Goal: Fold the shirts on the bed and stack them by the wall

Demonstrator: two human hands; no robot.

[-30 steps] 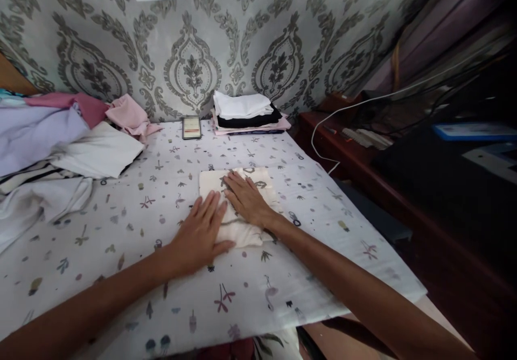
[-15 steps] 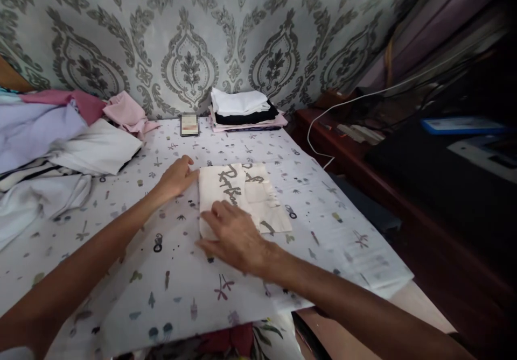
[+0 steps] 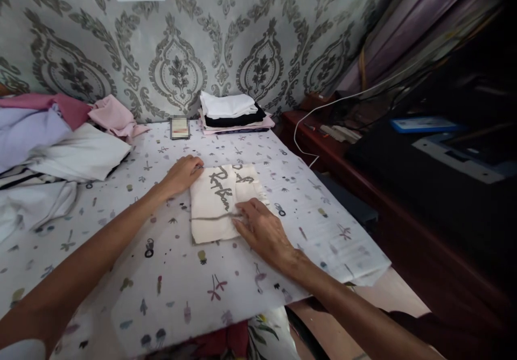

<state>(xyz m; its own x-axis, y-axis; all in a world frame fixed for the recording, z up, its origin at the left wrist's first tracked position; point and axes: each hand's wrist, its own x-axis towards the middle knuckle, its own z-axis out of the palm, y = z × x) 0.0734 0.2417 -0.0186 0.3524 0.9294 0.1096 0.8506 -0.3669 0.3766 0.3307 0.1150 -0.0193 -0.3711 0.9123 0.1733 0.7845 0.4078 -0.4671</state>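
A cream cloth (image 3: pixel 210 196) with dark script lettering lies folded on the patterned sheet (image 3: pixel 173 274), a crease running across its near part. My left hand (image 3: pixel 181 177) is closed at the cloth's far left corner, fingertips and thumb on the edge. On the cloth's right side, my right hand (image 3: pixel 264 231) has its thumb and curled fingers at the crease, gripping the fabric there. The hand covers the near right part of the cloth.
At the back stands a stack of folded clothes (image 3: pixel 232 107), with a small blurred box (image 3: pixel 180 127) beside it. Loose clothes (image 3: pixel 76 150) are heaped at the left. Beyond the sheet's right edge, a white cable (image 3: pixel 297 134) hangs near a dark red table (image 3: pixel 343 161).
My right hand has moved right along the cloth, uncovering its near left part and crease. My left hand has come onto the far left corner. The view has shifted slightly.
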